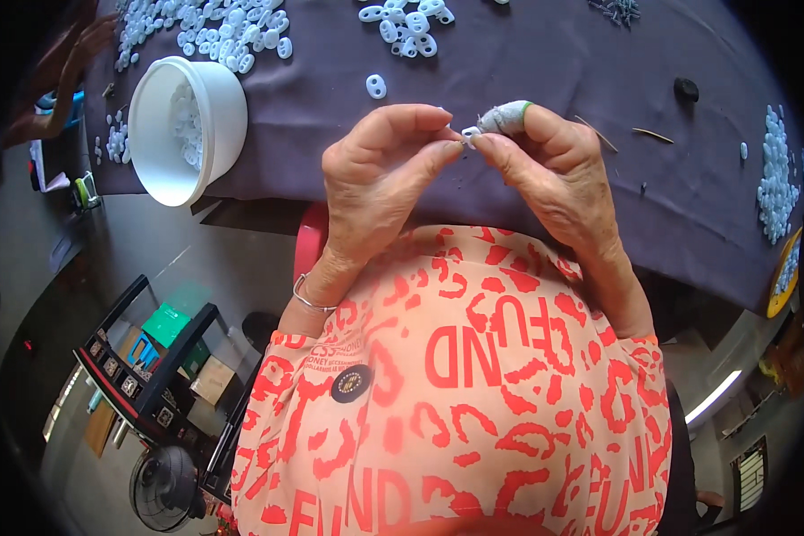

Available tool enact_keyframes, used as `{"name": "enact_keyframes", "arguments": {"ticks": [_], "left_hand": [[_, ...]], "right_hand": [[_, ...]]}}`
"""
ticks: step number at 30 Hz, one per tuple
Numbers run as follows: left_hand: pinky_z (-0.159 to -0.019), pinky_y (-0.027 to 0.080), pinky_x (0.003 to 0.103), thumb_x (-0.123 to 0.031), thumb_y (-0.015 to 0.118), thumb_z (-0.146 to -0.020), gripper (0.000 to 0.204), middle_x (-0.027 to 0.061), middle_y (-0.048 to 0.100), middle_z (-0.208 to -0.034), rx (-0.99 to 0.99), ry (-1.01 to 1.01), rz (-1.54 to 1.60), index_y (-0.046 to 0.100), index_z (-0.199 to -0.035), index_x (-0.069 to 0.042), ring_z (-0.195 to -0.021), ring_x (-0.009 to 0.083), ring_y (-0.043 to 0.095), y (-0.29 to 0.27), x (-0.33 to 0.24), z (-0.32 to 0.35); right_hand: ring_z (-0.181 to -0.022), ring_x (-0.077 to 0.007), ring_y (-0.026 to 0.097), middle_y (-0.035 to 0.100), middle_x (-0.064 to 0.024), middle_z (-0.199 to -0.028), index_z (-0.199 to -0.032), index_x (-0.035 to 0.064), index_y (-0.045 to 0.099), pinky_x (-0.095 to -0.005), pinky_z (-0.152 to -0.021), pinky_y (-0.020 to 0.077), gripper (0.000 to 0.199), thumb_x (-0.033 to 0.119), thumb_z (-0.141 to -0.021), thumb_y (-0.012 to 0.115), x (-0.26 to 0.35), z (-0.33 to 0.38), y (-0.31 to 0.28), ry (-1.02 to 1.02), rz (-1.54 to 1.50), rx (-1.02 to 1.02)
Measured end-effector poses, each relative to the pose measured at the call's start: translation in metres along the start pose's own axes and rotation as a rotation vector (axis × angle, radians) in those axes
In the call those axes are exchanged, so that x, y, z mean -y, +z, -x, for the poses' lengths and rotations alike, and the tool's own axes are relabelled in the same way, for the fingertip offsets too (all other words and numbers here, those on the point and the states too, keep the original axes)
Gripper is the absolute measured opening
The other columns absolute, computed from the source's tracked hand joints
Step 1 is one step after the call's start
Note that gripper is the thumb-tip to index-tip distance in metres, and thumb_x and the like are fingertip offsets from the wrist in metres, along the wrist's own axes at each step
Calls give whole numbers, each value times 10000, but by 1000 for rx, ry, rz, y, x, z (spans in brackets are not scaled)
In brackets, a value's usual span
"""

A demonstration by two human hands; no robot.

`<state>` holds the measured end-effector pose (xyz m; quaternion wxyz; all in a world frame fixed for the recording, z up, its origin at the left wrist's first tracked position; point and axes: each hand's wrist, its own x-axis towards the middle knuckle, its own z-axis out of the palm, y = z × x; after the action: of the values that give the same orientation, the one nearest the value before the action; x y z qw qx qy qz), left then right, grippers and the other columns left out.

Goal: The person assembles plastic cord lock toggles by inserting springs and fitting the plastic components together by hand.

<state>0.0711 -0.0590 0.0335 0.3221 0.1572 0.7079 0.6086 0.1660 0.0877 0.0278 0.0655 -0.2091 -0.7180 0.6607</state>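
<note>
- The small white plastic part (470, 134) sits at upper centre of the frame, pinched between the fingertips of both hands above the near edge of the table. Only a sliver of it shows; its exact shape cannot be told.
- The left hand (380, 170) closes thumb and forefinger on the part from the left.
- The right hand (549, 174) grips it from the right. Its forefinger wears a grey finger cot (505, 117) with a green rim, which touches the part.
- Step in hand, as judged: fitting or pressing a small piece by fingertip force. The next move calls for steady, aligned pressure from both pinches; a slip would drop the part onto the cloth.
- The part appears white, rigid and glossy, like the loose pieces around it.
- One white oval ring (376, 86) lies alone on the dark purple tablecloth (598, 71), just beyond the hands.
- A heap of white rings (201, 31) lies at upper left; a smaller group (408, 25) at upper centre.
- A white plastic bowl (207, 107), tilted at the table edge to the left, holds more white pieces.
- Another white heap (774, 179) lies at the right edge.
</note>
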Motion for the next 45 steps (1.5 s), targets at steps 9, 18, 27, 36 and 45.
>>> {"name": "enact_keyframes", "arguments": {"ticks": [9, 18, 27, 36, 45], "left_hand": [[-727, 516, 212, 26, 681, -761, 222, 58, 658, -850, -8, 13, -19, 614, -973, 18, -811, 94, 623, -1, 3, 2], [-697, 521, 212, 18, 690, -750, 209, 59, 661, -825, -7, 51, -68, 619, -946, 10, -781, 94, 632, -2, 6, 3], [-704, 522, 217, 15, 688, -755, 209, 60, 656, -835, 30, 40, -53, 612, -949, 16, -790, 105, 634, -5, 6, 2], [-675, 519, 222, -36, 673, -795, 214, 69, 647, -906, 61, -101, 264, 616, -995, 15, -770, 113, 627, -9, 2, -6], [-563, 469, 194, -127, 629, -850, 150, 39, 646, -793, 134, -129, 175, 632, -909, 11, -642, 74, 585, -9, 7, -5]], "right_hand": [[-591, -32, 494, 596, 9, -684, -883, -8, 623, -181, -528, 405, 116, 90, -829, 651, -1, 2, 2, -13, 24, 19], [-591, -33, 487, 579, 16, -675, -878, -8, 622, -182, -529, 402, 105, 81, -828, 648, -1, 2, 2, 18, 37, 55], [-586, -30, 485, 586, 16, -682, -878, -11, 623, -173, -526, 399, 101, 77, -831, 643, -4, 2, 6, 6, 25, 57], [-572, -31, 501, 593, 11, -678, -882, -1, 642, -178, -508, 412, 137, 129, -840, 641, -5, -6, 3, 218, -220, 92], [-598, -47, 526, 600, -10, -706, -899, -13, 628, -179, -530, 427, 138, 118, -858, 623, 0, -5, 4, 174, -216, 96]]}}
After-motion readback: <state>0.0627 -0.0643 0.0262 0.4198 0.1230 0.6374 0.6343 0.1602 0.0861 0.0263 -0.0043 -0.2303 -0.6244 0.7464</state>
